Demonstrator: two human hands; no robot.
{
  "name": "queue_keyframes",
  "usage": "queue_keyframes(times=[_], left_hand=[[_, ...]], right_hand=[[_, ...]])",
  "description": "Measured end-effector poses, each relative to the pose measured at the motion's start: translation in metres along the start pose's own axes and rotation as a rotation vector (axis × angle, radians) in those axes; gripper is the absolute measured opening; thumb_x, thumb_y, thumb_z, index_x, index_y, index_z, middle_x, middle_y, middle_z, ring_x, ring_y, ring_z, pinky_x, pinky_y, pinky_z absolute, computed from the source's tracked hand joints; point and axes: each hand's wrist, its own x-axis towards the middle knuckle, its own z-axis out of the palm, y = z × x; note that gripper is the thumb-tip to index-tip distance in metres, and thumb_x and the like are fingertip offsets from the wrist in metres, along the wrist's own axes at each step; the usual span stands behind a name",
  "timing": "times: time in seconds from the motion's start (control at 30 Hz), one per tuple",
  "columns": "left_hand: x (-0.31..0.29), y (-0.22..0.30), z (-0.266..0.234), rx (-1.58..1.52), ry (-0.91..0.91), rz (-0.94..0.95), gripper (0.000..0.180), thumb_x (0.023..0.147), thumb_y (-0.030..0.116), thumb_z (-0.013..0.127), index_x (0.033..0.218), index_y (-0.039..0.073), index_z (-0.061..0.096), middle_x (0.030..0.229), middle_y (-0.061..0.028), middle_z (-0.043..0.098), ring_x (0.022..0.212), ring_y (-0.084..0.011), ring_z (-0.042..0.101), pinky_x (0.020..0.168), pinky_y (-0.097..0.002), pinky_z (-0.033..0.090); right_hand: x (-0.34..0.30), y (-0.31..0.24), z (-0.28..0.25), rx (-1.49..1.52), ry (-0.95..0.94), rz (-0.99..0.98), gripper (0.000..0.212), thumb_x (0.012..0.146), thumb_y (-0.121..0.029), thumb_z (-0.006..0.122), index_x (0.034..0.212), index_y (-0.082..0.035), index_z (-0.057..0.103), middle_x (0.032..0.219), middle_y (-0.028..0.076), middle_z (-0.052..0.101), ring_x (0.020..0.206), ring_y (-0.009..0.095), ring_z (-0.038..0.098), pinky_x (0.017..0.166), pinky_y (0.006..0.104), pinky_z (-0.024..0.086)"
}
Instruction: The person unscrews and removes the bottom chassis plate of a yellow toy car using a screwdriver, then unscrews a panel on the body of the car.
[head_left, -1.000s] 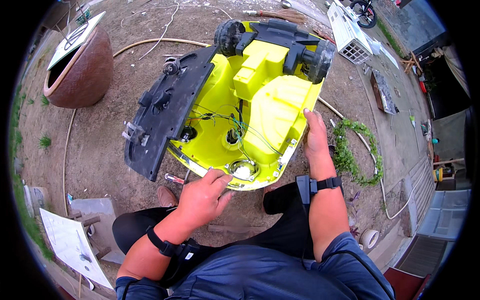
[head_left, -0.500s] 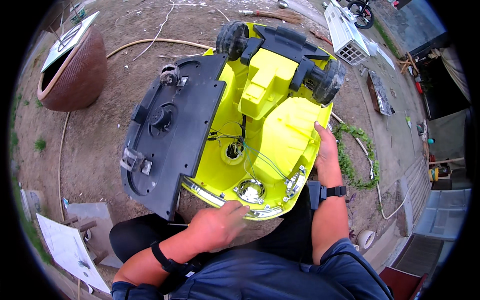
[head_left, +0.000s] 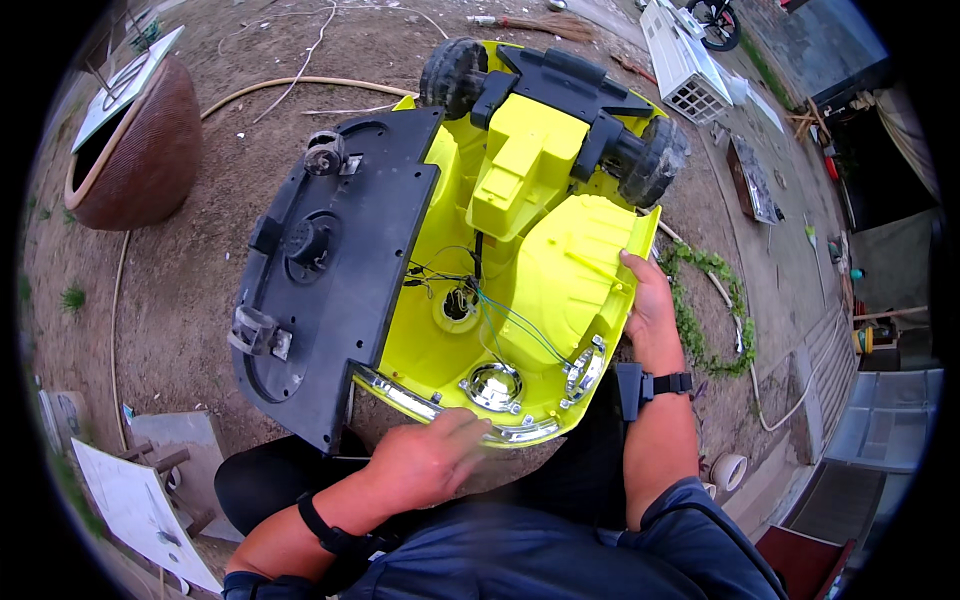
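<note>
An overturned yellow ride-on toy car shell (head_left: 420, 335) rests tilted against my lap, its hollow underside facing up. My right hand (head_left: 648, 295) grips its right edge, thumb on the inner side. Over the near rim bends my left hand (head_left: 432, 455), its slightly blurred fingertips at the silver light strip (head_left: 395, 388). A round chrome headlight (head_left: 493, 386) and a second lamp (head_left: 584, 372) sit inside that rim. Thin wires (head_left: 510, 315) run from a round hole to the lamps. A black base panel (head_left: 345, 270) with small casters covers the left part. Two black wheels (head_left: 455, 78) are at the far end.
A large brown clay pot (head_left: 140, 150) stands at the far left; a white board (head_left: 140, 510) lies near left. A hose (head_left: 290, 82) crosses the dirt ground. At the far right are a white slatted crate (head_left: 685, 65), a broom (head_left: 540, 24) and a green vine (head_left: 700, 325).
The toy car has shifted slightly left and down in view, as has its surroundings. Both hands keep their places on its rim.
</note>
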Motion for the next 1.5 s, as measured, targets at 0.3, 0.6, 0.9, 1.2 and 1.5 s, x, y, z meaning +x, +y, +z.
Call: queue_keyframes(times=[0.3, 0.6, 0.9, 1.2, 1.5], left_hand=[[0.001, 0.019, 0.021, 0.025, 0.094, -0.101, 0.044, 0.077, 0.014, 0.084, 0.118, 0.009, 0.069, 0.111, -0.0085, 0.067, 0.083, -0.0302, 0.072, 0.067, -0.0381, 0.059], [0.002, 0.036, 0.020, 0.023, 0.172, -0.145, 0.043, 0.075, 0.012, 0.085, 0.115, 0.008, 0.070, 0.107, -0.0098, 0.068, 0.084, -0.0323, 0.072, 0.069, -0.0394, 0.059], [-0.002, 0.036, 0.014, 0.079, 0.330, -0.109, 0.041, 0.074, 0.006, 0.082, 0.112, 0.007, 0.069, 0.107, -0.0105, 0.067, 0.083, -0.0323, 0.071, 0.068, -0.0399, 0.058], [0.019, 0.021, -0.025, 0.110, 0.545, -0.152, 0.026, 0.086, 0.002, 0.074, 0.110, 0.002, 0.065, 0.108, -0.0158, 0.062, 0.099, -0.0321, 0.064, 0.081, -0.0362, 0.053], [0.024, -0.007, -0.022, -0.162, 0.754, -0.407, 0.021, 0.109, 0.022, 0.056, 0.120, 0.004, 0.059, 0.076, 0.0001, 0.056, 0.063, -0.0064, 0.052, 0.056, -0.0233, 0.043]], right_hand=[[-0.002, 0.001, -0.016, 0.010, -0.079, -0.051, 0.049, 0.104, -0.016, 0.054, 0.148, 0.002, 0.045, 0.140, 0.022, 0.061, 0.123, 0.036, 0.065, 0.106, 0.0487, 0.054], [-0.010, -0.003, -0.015, 0.004, -0.119, -0.056, 0.049, 0.106, -0.029, 0.057, 0.143, 0.003, 0.052, 0.137, 0.020, 0.064, 0.122, 0.031, 0.066, 0.105, 0.0445, 0.055], [-0.045, -0.017, 0.004, 0.029, -0.172, -0.052, 0.062, 0.109, -0.052, 0.044, 0.143, -0.001, 0.053, 0.132, 0.013, 0.068, 0.112, 0.022, 0.069, 0.099, 0.0360, 0.054], [-0.030, -0.020, -0.047, -0.354, 0.117, 0.058, 0.055, 0.106, -0.050, 0.053, 0.141, -0.006, 0.053, 0.110, 0.013, 0.070, 0.082, 0.020, 0.069, 0.071, 0.0331, 0.054], [-0.007, 0.057, -0.087, -0.912, 0.088, -0.035, 0.068, 0.090, -0.047, 0.072, 0.134, 0.003, 0.060, 0.123, 0.028, 0.068, 0.118, 0.043, 0.065, 0.102, 0.0442, 0.050]])
